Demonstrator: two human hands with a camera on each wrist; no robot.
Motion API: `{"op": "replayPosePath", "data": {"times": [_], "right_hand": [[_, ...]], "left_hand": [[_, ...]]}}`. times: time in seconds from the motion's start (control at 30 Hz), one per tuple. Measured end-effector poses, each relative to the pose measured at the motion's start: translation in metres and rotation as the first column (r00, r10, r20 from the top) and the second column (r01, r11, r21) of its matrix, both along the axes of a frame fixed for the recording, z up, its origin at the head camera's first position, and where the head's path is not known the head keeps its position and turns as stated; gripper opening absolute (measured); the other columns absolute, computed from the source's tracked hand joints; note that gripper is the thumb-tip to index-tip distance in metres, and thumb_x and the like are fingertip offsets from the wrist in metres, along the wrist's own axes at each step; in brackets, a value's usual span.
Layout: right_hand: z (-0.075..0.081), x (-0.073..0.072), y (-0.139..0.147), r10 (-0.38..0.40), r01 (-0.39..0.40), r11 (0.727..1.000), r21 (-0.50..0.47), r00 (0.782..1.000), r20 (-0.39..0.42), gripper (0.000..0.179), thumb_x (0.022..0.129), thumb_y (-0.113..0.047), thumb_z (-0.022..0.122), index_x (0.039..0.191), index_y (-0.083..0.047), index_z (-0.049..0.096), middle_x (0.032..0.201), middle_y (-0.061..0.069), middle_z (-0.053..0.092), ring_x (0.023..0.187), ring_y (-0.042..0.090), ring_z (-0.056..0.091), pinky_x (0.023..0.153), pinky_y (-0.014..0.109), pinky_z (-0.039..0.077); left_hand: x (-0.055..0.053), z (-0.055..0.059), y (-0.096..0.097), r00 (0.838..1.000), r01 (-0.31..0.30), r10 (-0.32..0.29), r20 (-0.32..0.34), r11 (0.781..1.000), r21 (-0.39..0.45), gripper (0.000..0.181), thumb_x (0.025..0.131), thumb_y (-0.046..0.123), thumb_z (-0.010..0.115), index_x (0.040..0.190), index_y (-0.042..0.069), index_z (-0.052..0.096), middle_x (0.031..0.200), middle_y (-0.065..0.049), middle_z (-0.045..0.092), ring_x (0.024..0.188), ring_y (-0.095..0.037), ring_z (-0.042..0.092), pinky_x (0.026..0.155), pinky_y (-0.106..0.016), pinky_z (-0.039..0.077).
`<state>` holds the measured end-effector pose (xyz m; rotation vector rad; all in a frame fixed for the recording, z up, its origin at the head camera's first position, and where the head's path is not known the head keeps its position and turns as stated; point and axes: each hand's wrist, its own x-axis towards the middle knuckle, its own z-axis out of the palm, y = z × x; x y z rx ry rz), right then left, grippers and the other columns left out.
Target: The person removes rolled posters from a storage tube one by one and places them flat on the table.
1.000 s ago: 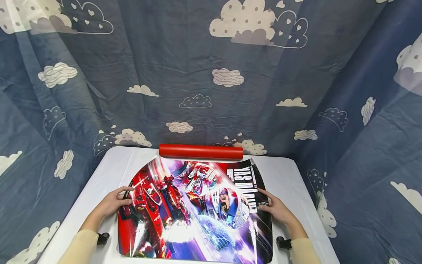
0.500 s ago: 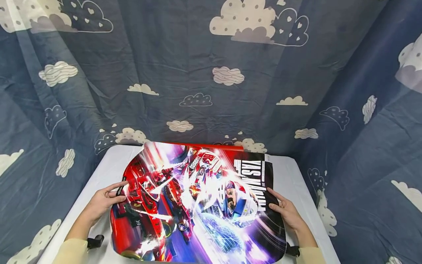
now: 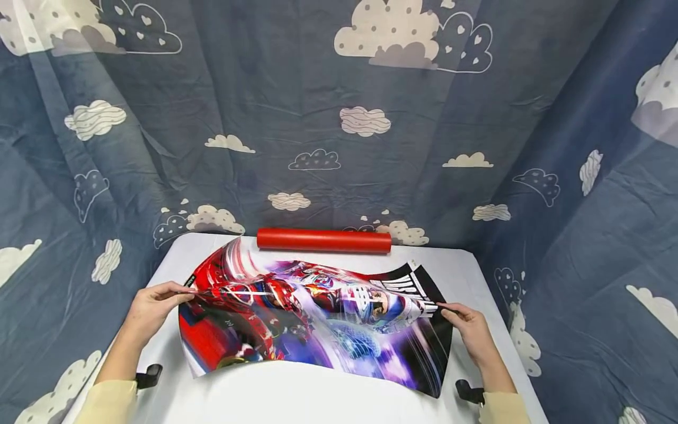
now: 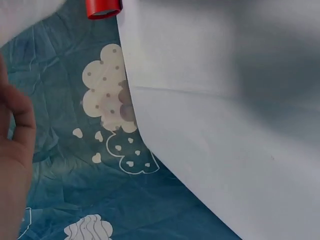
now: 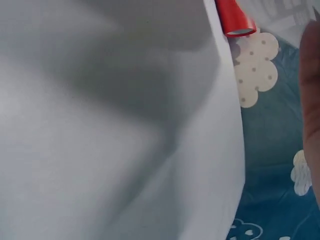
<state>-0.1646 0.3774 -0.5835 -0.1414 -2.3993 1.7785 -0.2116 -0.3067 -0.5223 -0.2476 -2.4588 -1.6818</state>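
A glossy racing poster (image 3: 318,318) in red, purple and black spans the space between both hands in the head view, bowed and creased along its middle. My left hand (image 3: 150,309) pinches its left edge between thumb and fingers. At the opposite edge, beside the white lettering, my right hand (image 3: 468,327) pinches the black border the same way. The poster's near edge hangs above the table, with a shadow below. In the left wrist view only part of the left hand (image 4: 15,130) shows; the right wrist view catches a strip of the right hand (image 5: 311,105).
A red tube (image 3: 324,241) lies along the far edge of the white table (image 3: 296,400). Dark blue curtains with cloud prints (image 3: 365,121) enclose the table at the back and sides. A black strap mount (image 3: 149,376) sits at the left wrist.
The poster has been lifted; it spread flatter and covered the red tube half a second ago, and now it buckles along the middle with the tube showing again. Both hands have moved outward.
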Motion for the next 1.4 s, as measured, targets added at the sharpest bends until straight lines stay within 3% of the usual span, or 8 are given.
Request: {"op": "replayPosePath", "data": {"times": [0.2, 0.43, 0.63, 0.8, 0.97, 1.03, 1.2, 1.4], "right_hand": [[-0.002, -0.003, -0.005, -0.038, 0.035, 0.999, -0.036, 0.997, -0.067, 0.015, 0.103, -0.007, 0.069, 0.111, -0.003, 0.081, 0.095, -0.026, 0.075, 0.090, -0.006, 0.068, 0.082, 0.012, 0.054], [-0.005, -0.010, -0.005, -0.006, 0.005, 0.997, -0.074, 1.000, -0.020, 0.027, 0.104, -0.015, 0.070, 0.127, -0.003, 0.076, 0.113, -0.025, 0.064, 0.109, -0.008, 0.056, 0.088, 0.009, 0.051], [-0.014, -0.023, -0.003, -0.009, 0.010, 1.000, -0.009, 0.999, 0.053, 0.047, 0.103, -0.027, 0.072, 0.142, -0.002, 0.066, 0.119, -0.032, 0.063, 0.117, -0.012, 0.055, 0.096, 0.005, 0.045], [-0.030, -0.027, -0.002, -0.049, 0.044, 0.998, 0.043, 0.991, 0.122, 0.056, 0.100, -0.029, 0.077, 0.149, -0.009, 0.061, 0.119, -0.024, 0.068, 0.104, -0.010, 0.061, 0.087, 0.010, 0.051], [-0.050, -0.025, -0.003, -0.057, 0.041, 0.994, 0.105, 0.986, 0.154, 0.060, 0.097, -0.021, 0.079, 0.152, -0.010, 0.057, 0.097, -0.002, 0.072, 0.079, -0.001, 0.060, 0.071, 0.018, 0.051], [-0.056, -0.025, -0.003, -0.058, 0.033, 0.985, 0.170, 0.988, 0.143, 0.060, 0.096, -0.018, 0.080, 0.151, -0.009, 0.057, 0.087, -0.004, 0.065, 0.074, 0.002, 0.054, 0.067, 0.019, 0.047], [-0.060, -0.030, -0.006, -0.054, 0.015, 0.935, 0.353, 0.994, 0.099, 0.058, 0.095, -0.017, 0.081, 0.148, -0.010, 0.059, 0.084, -0.002, 0.057, 0.074, 0.006, 0.046, 0.068, 0.023, 0.039], [-0.059, -0.027, -0.008, -0.010, -0.053, 0.894, 0.445, 0.991, 0.137, 0.055, 0.095, -0.016, 0.081, 0.146, -0.010, 0.061, 0.082, -0.002, 0.050, 0.072, 0.006, 0.044, 0.069, 0.024, 0.036]], "left_hand": [[-0.006, -0.007, 0.005, 0.998, -0.001, 0.007, -0.061, 0.995, 0.101, 0.013, 0.096, -0.006, 0.072, 0.106, -0.013, 0.076, 0.095, 0.021, 0.077, 0.093, 0.004, 0.070, 0.090, -0.005, 0.053], [-0.016, -0.026, 0.015, 0.984, -0.126, 0.094, 0.154, 0.968, 0.218, 0.030, 0.098, 0.016, 0.079, 0.123, 0.000, 0.076, 0.099, 0.025, 0.077, 0.099, 0.006, 0.068, 0.092, -0.004, 0.049], [-0.028, -0.040, 0.019, 0.964, -0.201, 0.124, 0.235, 0.921, 0.335, 0.054, 0.097, 0.015, 0.080, 0.147, 0.016, 0.062, 0.095, 0.023, 0.076, 0.089, 0.005, 0.068, 0.081, -0.009, 0.055], [-0.026, -0.041, 0.022, 0.948, -0.183, 0.117, 0.295, 0.961, 0.206, 0.063, 0.099, 0.021, 0.077, 0.156, 0.012, 0.050, 0.087, 0.023, 0.074, 0.081, 0.004, 0.067, 0.075, -0.013, 0.055], [-0.017, -0.065, 0.018, 0.950, -0.181, 0.180, 0.255, 0.983, -0.021, 0.058, 0.101, 0.028, 0.075, 0.152, 0.008, 0.054, 0.084, 0.024, 0.073, 0.077, 0.007, 0.062, 0.072, -0.013, 0.049], [-0.017, -0.080, 0.015, 0.956, -0.184, 0.208, 0.207, 0.975, -0.127, 0.054, 0.101, 0.030, 0.075, 0.149, 0.010, 0.058, 0.084, 0.019, 0.076, 0.076, 0.008, 0.060, 0.072, -0.013, 0.045], [-0.019, -0.093, 0.014, 0.973, -0.171, 0.214, 0.084, 0.917, -0.361, 0.044, 0.101, 0.029, 0.074, 0.141, 0.013, 0.065, 0.085, 0.003, 0.078, 0.072, 0.005, 0.057, 0.072, -0.019, 0.041], [-0.016, -0.097, 0.015, 0.983, -0.131, 0.176, 0.055, 0.874, -0.467, 0.049, 0.099, 0.026, 0.076, 0.142, 0.010, 0.062, 0.077, 0.001, 0.069, 0.063, -0.003, 0.046, 0.066, -0.027, 0.040]]}}
